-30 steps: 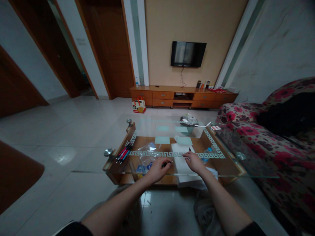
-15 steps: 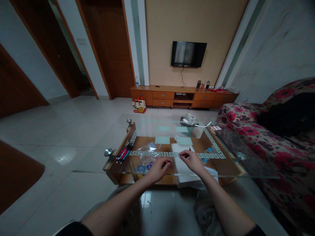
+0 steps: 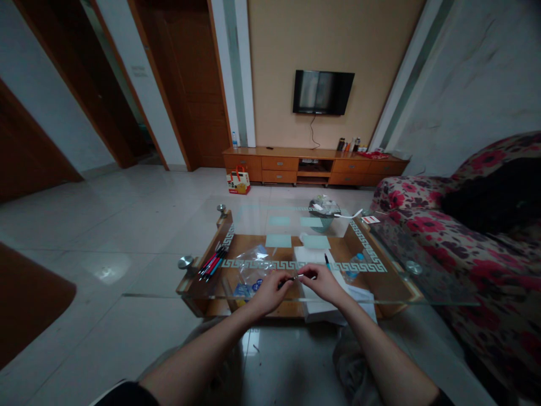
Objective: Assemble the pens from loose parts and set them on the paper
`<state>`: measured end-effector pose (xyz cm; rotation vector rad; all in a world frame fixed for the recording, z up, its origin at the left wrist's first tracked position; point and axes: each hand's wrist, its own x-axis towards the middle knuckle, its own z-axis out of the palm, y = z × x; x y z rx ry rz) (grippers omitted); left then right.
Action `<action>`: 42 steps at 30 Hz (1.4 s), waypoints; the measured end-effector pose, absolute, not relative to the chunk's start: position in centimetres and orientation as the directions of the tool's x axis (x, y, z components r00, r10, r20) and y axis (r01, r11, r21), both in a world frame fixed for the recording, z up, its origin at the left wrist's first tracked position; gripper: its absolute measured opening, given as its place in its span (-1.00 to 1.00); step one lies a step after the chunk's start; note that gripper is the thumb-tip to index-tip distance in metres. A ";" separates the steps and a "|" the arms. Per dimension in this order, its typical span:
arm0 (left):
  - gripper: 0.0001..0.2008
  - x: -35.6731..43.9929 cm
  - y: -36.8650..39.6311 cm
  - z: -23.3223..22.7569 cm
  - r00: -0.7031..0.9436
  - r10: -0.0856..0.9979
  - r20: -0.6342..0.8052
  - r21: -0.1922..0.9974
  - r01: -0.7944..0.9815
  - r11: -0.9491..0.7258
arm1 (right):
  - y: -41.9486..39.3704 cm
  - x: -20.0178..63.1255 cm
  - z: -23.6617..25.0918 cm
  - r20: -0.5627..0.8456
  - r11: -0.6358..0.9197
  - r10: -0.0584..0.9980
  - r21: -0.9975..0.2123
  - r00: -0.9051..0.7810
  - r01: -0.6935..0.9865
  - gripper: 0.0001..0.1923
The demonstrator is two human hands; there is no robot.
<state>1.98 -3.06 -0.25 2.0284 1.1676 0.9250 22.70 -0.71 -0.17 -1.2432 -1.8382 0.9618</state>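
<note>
Over the near edge of the glass table, my left hand (image 3: 274,288) is closed in a pinch on a short dark pen part, mostly hidden by the fingers. My right hand (image 3: 320,281) faces it, fingertips pinched on a thin pale pen piece (image 3: 300,276) that meets the end of the dark part. Just behind the right hand lies a dark pen (image 3: 327,261) with a bluish end. To the left, a bunch of black, red and blue pens (image 3: 212,263) rests on the glass.
A clear plastic bag (image 3: 253,264) lies left of centre. White paper (image 3: 315,310) and a bottle with a blue cap (image 3: 358,260) show through the glass top (image 3: 143,294). At the far side is a full waste basket (image 3: 323,220). The flowered sofa (image 3: 426,220) stands right.
My right hand has moved left and slightly down, bringing its fingertips and the pale piece up to the dark part. The left hand has stayed nearly in place.
</note>
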 end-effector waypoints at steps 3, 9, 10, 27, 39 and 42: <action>-0.79 2.0 -3.1 0.0 0.384 0.887 0.256 0.787 0.450 -0.422 | -0.8 22.4 -0.2 0.130 0.263 0.938 -0.869 -0.320 0.418 -0.80; -0.76 2.0 -3.2 0.1 0.394 0.885 0.246 0.779 0.463 -0.423 | -1.2 22.1 0.3 0.132 0.274 0.933 -0.863 -0.334 0.424 -0.80; -0.75 2.0 -3.2 0.1 0.397 0.884 0.247 0.777 0.464 -0.425 | -1.2 22.1 0.3 0.130 0.272 0.933 -0.864 -0.335 0.425 -0.80; -0.71 1.8 -3.1 -0.5 0.413 0.879 0.237 0.748 0.500 -0.436 | -1.4 21.9 0.1 0.118 0.275 0.922 -0.871 -0.369 0.407 -0.81; -0.73 2.0 -3.2 -0.5 0.471 0.854 0.223 0.748 0.479 -0.460 | -1.7 21.8 0.0 0.043 0.258 0.929 -0.788 -0.368 0.559 -0.53; -0.75 2.0 -3.2 -0.5 0.475 0.846 0.241 0.752 0.460 -0.472 | -1.9 21.7 0.1 0.026 0.257 0.924 -0.781 -0.382 0.570 -0.48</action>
